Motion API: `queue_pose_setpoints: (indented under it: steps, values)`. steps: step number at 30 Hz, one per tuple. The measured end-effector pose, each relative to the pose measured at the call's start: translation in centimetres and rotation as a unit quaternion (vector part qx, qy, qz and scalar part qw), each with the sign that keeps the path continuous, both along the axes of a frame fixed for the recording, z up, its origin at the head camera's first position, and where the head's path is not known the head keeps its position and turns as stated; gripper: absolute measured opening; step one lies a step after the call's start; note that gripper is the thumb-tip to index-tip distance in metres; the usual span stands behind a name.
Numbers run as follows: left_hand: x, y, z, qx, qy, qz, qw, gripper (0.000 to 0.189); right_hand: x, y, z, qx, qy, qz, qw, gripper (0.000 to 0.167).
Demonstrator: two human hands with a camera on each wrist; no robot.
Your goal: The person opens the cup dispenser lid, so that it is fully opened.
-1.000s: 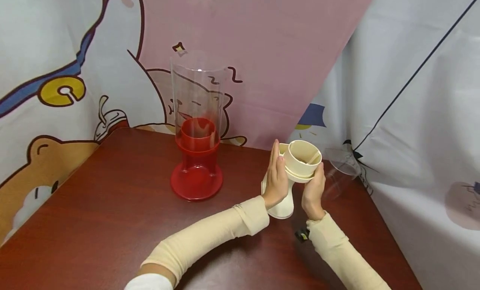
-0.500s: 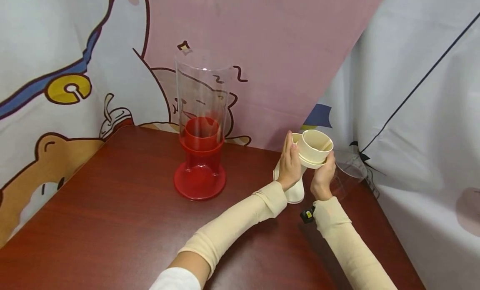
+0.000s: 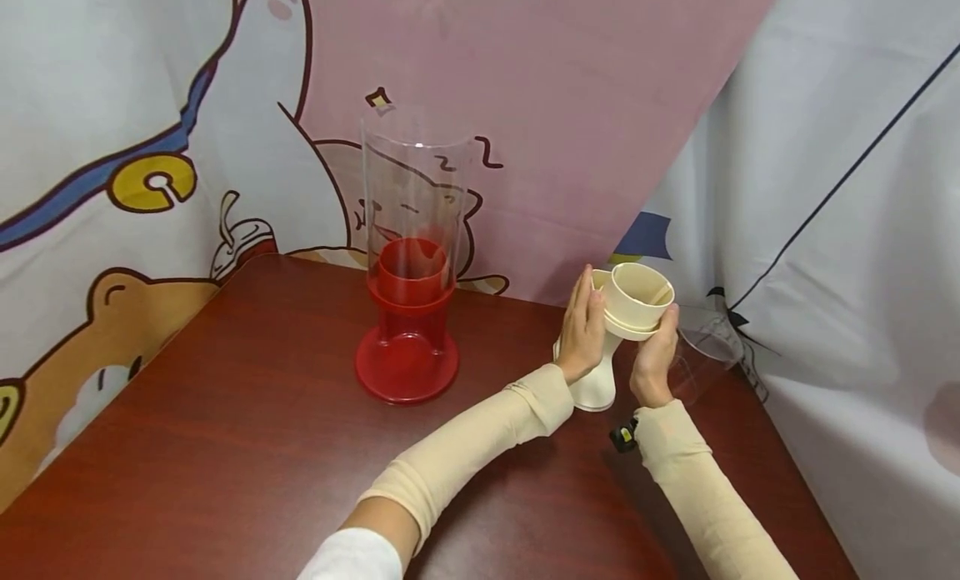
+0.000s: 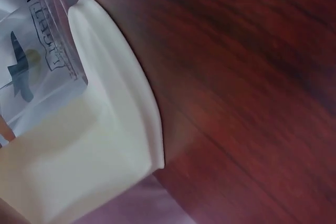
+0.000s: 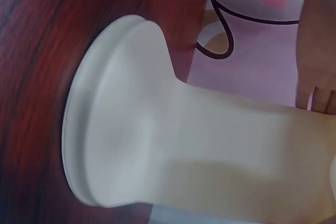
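1. Cream-coloured, the stand [image 3: 611,347] is between the left hand [image 3: 585,330] and the right hand [image 3: 656,359] towards the far right of the desk [image 3: 225,413], its long axis near upright, flared foot below.
2. Neither hand is nearer: the left presses along one side with straight fingers; the right touches the opposite side.
3. The right hand's fingers are partly out of sight; I cannot tell how far they curl.
4. Both wrist views show the foot close to the desk, but full contact is hard to judge.
5. Beyond the right hand, a clear container [image 3: 708,351] is faint and partly covered.
6. Well apart leftward, a red stand [image 3: 407,367] carries a clear cylinder [image 3: 412,172], its upper edge hard to make out.
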State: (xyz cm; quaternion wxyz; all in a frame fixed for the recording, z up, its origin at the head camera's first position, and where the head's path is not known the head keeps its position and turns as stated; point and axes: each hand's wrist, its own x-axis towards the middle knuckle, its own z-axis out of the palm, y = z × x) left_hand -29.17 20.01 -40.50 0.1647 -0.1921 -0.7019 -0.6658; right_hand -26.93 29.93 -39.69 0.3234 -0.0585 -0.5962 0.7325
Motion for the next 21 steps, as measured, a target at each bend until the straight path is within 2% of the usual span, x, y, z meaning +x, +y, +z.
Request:
queue_pose_setpoints:
  steps: [5,9,12,16,21]
  values:
    - [0.6,-1.6,0.4,0.002,-0.051,-0.03,0.9983,0.067,0.7,0.7,0.4,0.039,0.009,0.073,0.9965,0.065]
    - [2.1,-4.2,0.8,0.011,-0.091,-0.056,0.9943,0.079,2.6,1.1,0.7,0.024,0.027,0.132,0.9906,0.077]
    - [4.1,-6.9,0.6,-0.006,-0.11,-0.08,0.9907,0.092,4.9,1.2,0.7,0.001,0.025,0.161,0.9867,0.092]
    - [7.6,-11.0,0.0,-0.046,-0.132,-0.108,0.9843,0.105,8.1,0.7,0.6,-0.009,0.023,0.188,0.9818,0.102]
    - [11.4,-15.1,-0.3,-0.07,-0.139,-0.141,0.9777,0.091,10.8,0.0,0.5,-0.004,0.029,0.205,0.9783,0.102]
